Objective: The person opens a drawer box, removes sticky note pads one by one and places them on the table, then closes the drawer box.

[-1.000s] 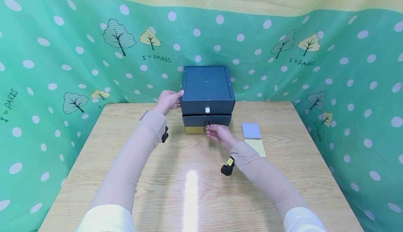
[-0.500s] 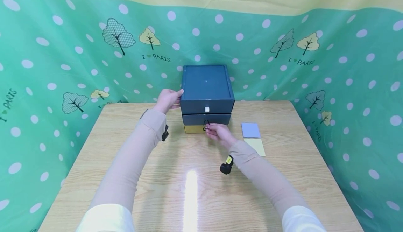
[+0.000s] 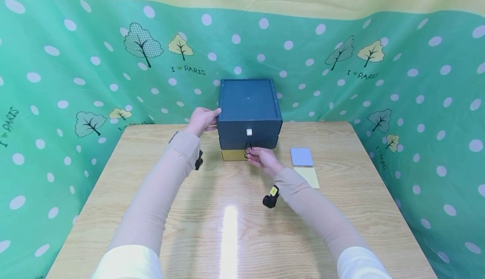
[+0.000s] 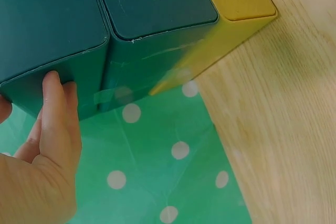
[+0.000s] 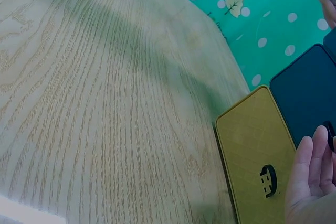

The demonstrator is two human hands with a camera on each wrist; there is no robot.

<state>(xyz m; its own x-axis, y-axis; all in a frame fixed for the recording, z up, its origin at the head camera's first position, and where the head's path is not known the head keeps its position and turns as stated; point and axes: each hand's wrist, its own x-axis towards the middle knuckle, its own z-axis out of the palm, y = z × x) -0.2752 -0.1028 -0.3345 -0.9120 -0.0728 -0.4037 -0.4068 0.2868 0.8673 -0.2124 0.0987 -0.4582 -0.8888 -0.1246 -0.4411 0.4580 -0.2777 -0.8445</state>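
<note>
A small drawer cabinet stands at the back of the table, with two dark blue drawers above a yellow drawer. My left hand rests against its left side, thumb at the top edge. In the left wrist view those fingers lie nearly straight on the side wall. My right hand pinches the black loop handle of the middle drawer, whose front looks flush with the top one. The right wrist view cuts off part of this grip at its edge.
To the right lie a blue square pad and a pale yellow one. A white pull tab marks the top drawer. Green dotted cloth hangs behind and beside the wooden table.
The middle drawer has slid inward, and the dark gap below the top drawer has gone. My right hand has moved slightly forward with it. The left hand stays in place.
</note>
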